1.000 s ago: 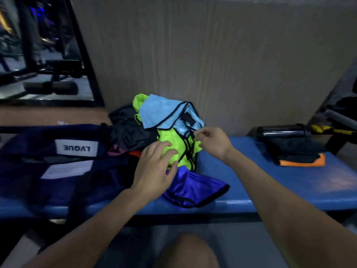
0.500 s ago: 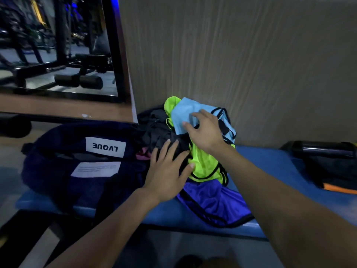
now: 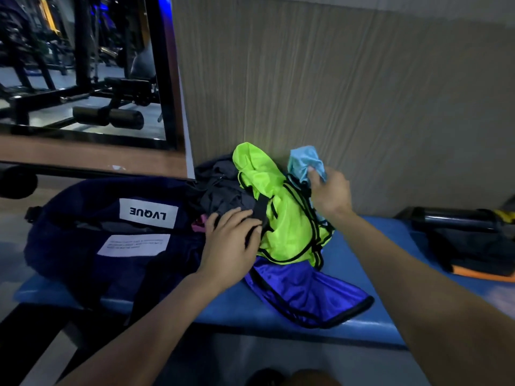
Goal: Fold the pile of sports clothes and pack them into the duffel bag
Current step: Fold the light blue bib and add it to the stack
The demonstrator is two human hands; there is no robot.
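A pile of sports clothes lies on the blue bench against the wall. In it are a neon green bib, a purple bib at the front, dark grey garments and a bit of pink cloth. My right hand grips a light blue garment and holds it up off the pile. My left hand rests on the dark clothes, fingers bent over a black strap. A navy duffel bag with a white label lies left of the pile.
A folded black and orange stack sits on the bench at the right, with a dark bottle behind it. A mirror with gym machines in it stands at the back left. The wood-panel wall rises right behind the pile.
My right hand has closed on the light blue garment and pulled it up and to the right, uncovering the green bib. My left hand has curled its fingers down onto the dark clothes.
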